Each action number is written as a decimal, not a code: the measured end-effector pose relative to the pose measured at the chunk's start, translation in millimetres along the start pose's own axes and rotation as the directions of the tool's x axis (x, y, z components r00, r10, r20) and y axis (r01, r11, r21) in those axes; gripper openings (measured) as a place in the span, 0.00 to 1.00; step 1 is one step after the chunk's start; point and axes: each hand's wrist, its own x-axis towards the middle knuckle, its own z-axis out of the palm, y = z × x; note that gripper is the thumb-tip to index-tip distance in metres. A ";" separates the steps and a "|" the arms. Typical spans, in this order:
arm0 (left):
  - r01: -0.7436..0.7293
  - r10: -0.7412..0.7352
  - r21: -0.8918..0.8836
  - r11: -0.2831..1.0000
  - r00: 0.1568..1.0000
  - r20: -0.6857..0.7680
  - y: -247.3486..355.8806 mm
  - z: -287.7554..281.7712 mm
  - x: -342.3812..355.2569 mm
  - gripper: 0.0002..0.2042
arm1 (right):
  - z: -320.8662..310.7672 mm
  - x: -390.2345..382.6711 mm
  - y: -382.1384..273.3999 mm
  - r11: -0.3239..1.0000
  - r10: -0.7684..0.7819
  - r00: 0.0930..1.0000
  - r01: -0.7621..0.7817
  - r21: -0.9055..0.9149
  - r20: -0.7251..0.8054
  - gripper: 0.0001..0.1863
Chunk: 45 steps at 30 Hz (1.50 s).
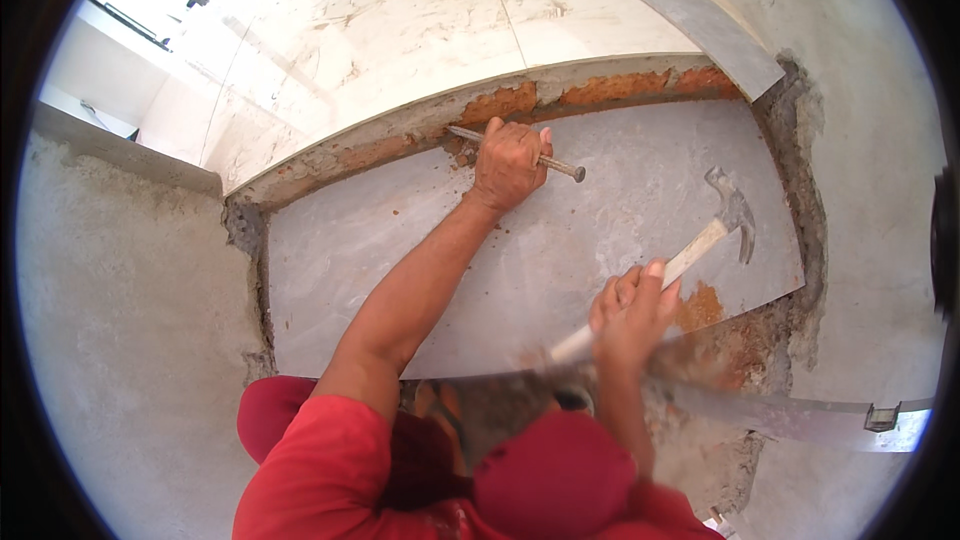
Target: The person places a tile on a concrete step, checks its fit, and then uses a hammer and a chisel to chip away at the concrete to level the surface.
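My left hand [508,162] grips a long metal chisel [560,166] lying at a slant, its tip at the base of the exposed brick and mortar edge [495,103], near some reddish crumbs. My right hand [630,310] is wrapped round the pale handle of a claw hammer [734,208], held to the right of the chisel with its head raised toward the upper right. Both tools are over a grey marbled tile [360,260], which has an orange-brown patch of debris beside my right hand.
A light, dirt-smeared tiled surface [390,20] lies beyond the brick edge, with a grey strip [660,0] along its right side. Rough concrete surfaces [120,320] flank both sides. A metal strip [830,420] runs at lower right. My knees in maroon are at the bottom.
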 end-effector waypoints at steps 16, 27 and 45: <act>0.027 -0.021 0.019 0.999 0.968 -0.250 1.9 -10.0 8.0 0.16 | 5.3 -34.2 47.8 0.976 0.003 0.945 0.069 -0.206 0.328 0.09; -0.006 0.010 0.018 1.000 0.970 -0.245 -5.0 -13.2 -3.7 0.15 | 9.0 -49.2 53.1 0.980 0.079 0.929 -0.006 -0.200 0.361 0.07; 0.076 -0.060 0.066 0.995 0.973 -0.221 -4.7 -8.2 3.8 0.16 | 18.0 -27.3 26.8 0.924 -0.144 0.940 0.240 -0.298 0.310 0.10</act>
